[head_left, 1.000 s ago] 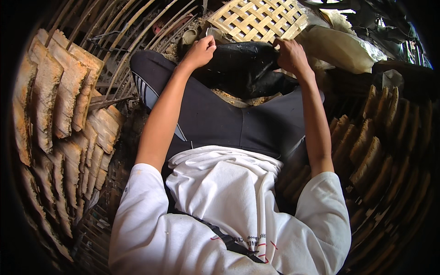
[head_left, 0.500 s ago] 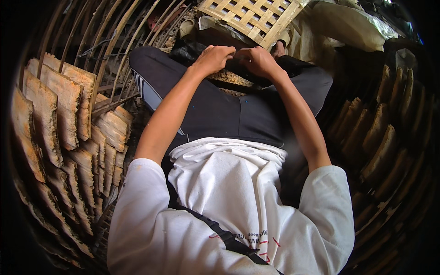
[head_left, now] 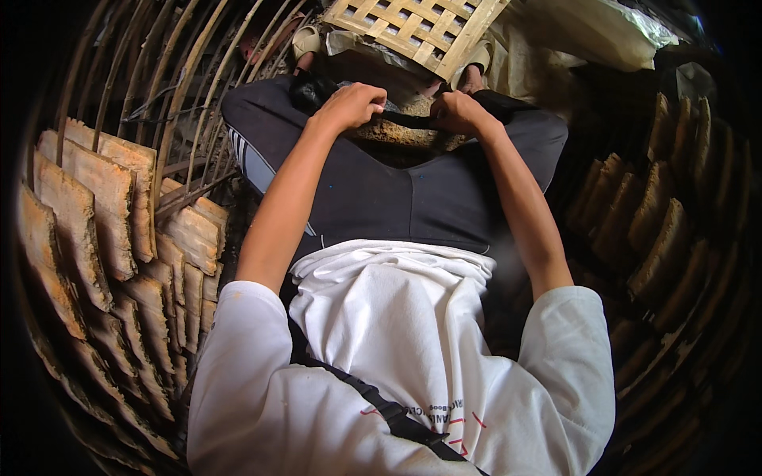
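Note:
Between my two hands stretches a black strip (head_left: 407, 120), perhaps cloth or plastic; its exact kind is unclear. My left hand (head_left: 354, 108) is closed on one end of it, fingers curled inward. At the other end my right hand (head_left: 459, 114) pinches the strip near the thumb. Both hands are above the gap between my bent legs in dark trousers (head_left: 373, 194). Below the strip lies a rough, yellowish-brown surface (head_left: 405, 141), partly covered by the hands and strip.
Beyond my hands stands a woven bamboo lattice panel (head_left: 421, 32), with a sandal (head_left: 305, 40) beside it. Thin bent rods (head_left: 186, 67) rise at the left. Rough-edged brown slabs (head_left: 87, 194) line the left side, and similar slabs (head_left: 663, 238) the right. Pale plastic sheeting (head_left: 603, 36) lies far right.
My hands have moved slightly apart and a little lower, and the black strip now shows taut between them. The view has shifted, revealing more of the sandals by the lattice.

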`<control>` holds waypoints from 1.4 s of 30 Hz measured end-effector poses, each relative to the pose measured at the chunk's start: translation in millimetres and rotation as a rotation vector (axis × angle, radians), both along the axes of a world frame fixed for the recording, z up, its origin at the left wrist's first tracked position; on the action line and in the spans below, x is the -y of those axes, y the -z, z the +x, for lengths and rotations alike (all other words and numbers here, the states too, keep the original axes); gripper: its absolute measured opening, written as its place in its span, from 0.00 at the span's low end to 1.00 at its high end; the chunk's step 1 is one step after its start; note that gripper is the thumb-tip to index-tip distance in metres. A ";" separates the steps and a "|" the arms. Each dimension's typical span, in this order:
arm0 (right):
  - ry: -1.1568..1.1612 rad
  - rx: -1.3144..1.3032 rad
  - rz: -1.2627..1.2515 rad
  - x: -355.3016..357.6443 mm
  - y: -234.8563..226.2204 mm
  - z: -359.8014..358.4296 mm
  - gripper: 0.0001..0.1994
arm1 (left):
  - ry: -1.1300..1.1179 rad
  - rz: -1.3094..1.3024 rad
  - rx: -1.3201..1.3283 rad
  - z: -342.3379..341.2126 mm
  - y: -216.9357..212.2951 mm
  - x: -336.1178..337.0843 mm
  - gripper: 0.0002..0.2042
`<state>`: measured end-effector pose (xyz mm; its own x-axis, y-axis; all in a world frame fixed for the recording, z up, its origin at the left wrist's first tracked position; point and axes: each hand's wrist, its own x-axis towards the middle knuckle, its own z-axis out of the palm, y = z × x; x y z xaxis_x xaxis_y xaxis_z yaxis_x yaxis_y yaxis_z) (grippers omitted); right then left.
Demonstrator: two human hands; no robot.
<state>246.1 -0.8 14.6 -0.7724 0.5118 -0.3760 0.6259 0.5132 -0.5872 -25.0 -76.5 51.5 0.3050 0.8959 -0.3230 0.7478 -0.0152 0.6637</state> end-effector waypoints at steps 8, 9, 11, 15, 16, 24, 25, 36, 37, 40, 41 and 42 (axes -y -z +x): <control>0.003 0.104 0.029 15.9 11.1 -8.3 0.10 | 0.143 -0.205 0.026 0.1 3.8 -3.8 0.07; 0.008 0.135 0.070 17.4 13.0 -7.5 0.09 | 0.142 -0.210 0.028 -2.4 6.5 -3.6 0.07; 0.004 0.201 0.108 16.6 14.3 -6.8 0.08 | 0.110 -0.191 0.054 -8.5 8.5 -4.6 0.07; -0.019 0.305 0.093 13.1 13.1 -3.5 0.08 | 0.062 -0.182 0.128 -27.4 4.8 -7.7 0.06; -0.020 0.321 0.090 13.8 13.3 -2.1 0.08 | 0.070 -0.201 0.139 -30.4 4.3 -8.4 0.06; 0.128 0.095 0.348 2.6 6.7 -10.0 0.08 | 0.391 -0.546 -0.050 5.3 12.2 11.1 0.06; 0.154 0.050 0.415 0.1 5.1 -12.8 0.09 | 0.395 -0.555 -0.049 7.4 11.1 10.3 0.06; 0.395 0.116 0.426 -8.0 -12.1 -9.5 0.17 | 0.269 -0.494 -0.279 6.7 -0.6 4.9 0.03; 0.412 0.103 0.400 -7.2 -17.9 -10.6 0.18 | 0.211 -0.452 -0.307 4.2 2.6 6.4 0.03; 0.397 -0.084 0.176 -12.1 -22.8 -5.8 0.18 | 0.037 -0.301 -0.368 -8.9 10.6 2.6 0.06; 0.382 -0.170 0.074 -14.1 -20.8 -3.1 0.17 | -0.004 -0.176 -0.292 -10.0 6.0 0.6 0.09; 0.362 -0.221 0.022 -15.5 -17.5 -3.1 0.16 | -0.044 -0.051 -0.214 -10.4 2.8 -0.6 0.13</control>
